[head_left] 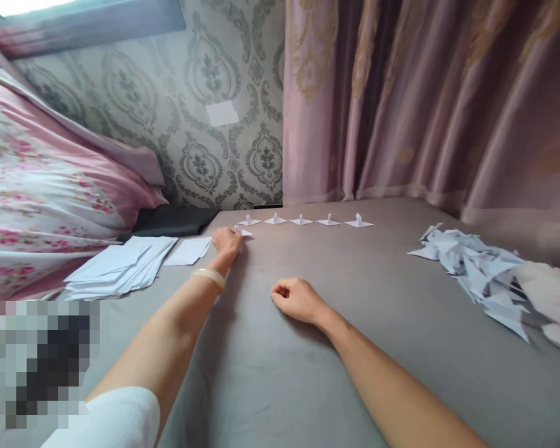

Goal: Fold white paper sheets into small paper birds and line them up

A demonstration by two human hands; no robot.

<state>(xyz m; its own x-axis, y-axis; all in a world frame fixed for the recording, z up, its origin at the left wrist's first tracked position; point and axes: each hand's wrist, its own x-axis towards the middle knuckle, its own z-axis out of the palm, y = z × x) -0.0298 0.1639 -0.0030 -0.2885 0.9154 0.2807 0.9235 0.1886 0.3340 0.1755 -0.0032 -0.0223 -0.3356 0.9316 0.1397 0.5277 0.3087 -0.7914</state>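
My left hand (226,239) reaches to the far side of the grey sheet, its fingers pinched on a small folded paper shape (245,233). Just beyond it runs a row of several similar white folded paper pieces (301,219), each with flat pointed sides and a small part standing up in the middle. My right hand (298,300) rests on the grey surface nearer to me, its fingers curled into a loose fist with nothing seen in them. Between the two hands is bare grey cloth.
A stack of white paper sheets (121,264) lies at the left, with a smaller paper stack (188,251) beside it. A black flat item (172,221) is behind them. At the right lies a heap of folded papers (476,267). Pink curtains (317,124) hang behind.
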